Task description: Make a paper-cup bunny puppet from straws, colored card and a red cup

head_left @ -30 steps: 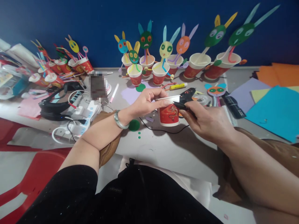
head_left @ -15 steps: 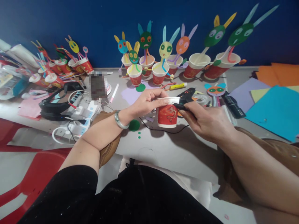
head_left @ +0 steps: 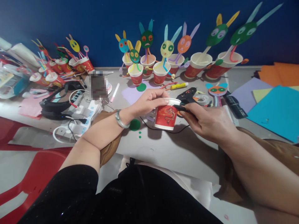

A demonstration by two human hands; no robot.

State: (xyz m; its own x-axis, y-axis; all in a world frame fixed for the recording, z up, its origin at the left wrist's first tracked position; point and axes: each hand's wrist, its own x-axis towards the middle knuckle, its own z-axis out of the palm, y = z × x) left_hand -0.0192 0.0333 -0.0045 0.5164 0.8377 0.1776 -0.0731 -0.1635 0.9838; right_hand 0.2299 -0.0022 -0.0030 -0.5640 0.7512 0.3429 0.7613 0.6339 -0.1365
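My left hand point(head_left: 153, 101) grips a red and white paper cup point(head_left: 166, 117) by its rim, thumb outside and fingers over the far side. The cup hangs over the table, a little tilted, with a gold dragon-like print facing me. My right hand point(head_left: 203, 119) is closed around a slim black pointed tool point(head_left: 181, 108). Its tip meets the cup's right side just under the rim; I cannot tell whether it goes through the wall. Fingers hide most of the tool, so its kind is unclear. A black glue gun point(head_left: 188, 95) lies just behind the cup.
Paper cups with rabbit-like paper figures point(head_left: 161, 73) line the blue wall. Coloured paper sheets point(head_left: 277, 109) lie at right. A power strip point(head_left: 87, 119), cables and a black headset point(head_left: 56, 105) sit at left. Green paper circles point(head_left: 135, 125) and a dark cable point(head_left: 149, 128) lie near the cup.
The cup has tilted slightly, its base swinging left and a bit lower. Both hands keep their grips, with the tool still against the cup's right side. The camera view has shifted slightly.
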